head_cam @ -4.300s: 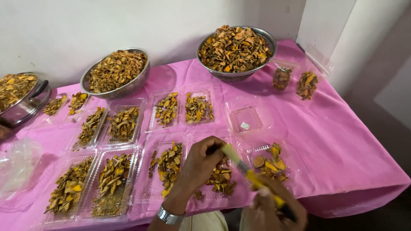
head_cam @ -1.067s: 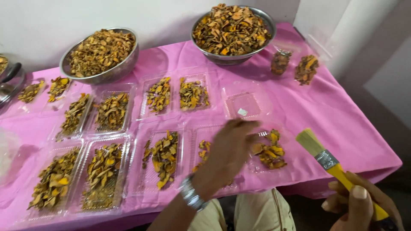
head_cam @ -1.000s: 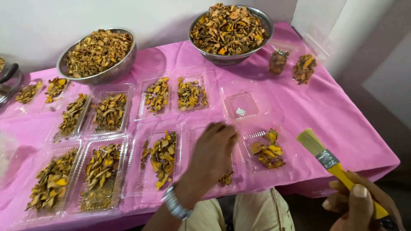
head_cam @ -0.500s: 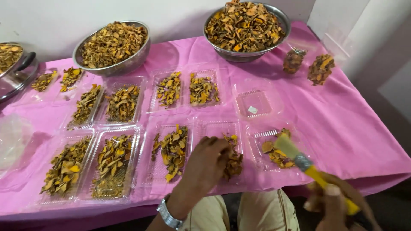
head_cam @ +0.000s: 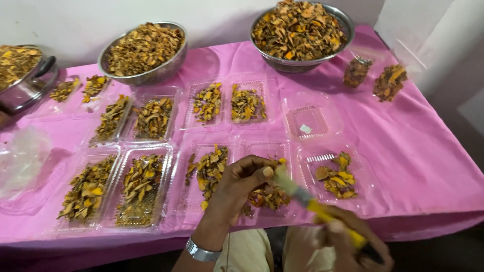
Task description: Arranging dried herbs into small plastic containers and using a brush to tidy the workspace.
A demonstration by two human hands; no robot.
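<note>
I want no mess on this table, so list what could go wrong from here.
1. The tray under the left hand sits near the table's front edge; a push might tip it off.
2. The brush in the right hand could flick dried pieces onto the pink cloth.
3. Pieces may cross into the neighbouring tray, which lies close beside it.

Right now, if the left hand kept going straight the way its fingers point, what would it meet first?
The left hand points up and right, toward the brush bristles at its fingertips. Past those lies the clear tray of dried orange-brown pieces, probably next, though depth is unclear.
</note>
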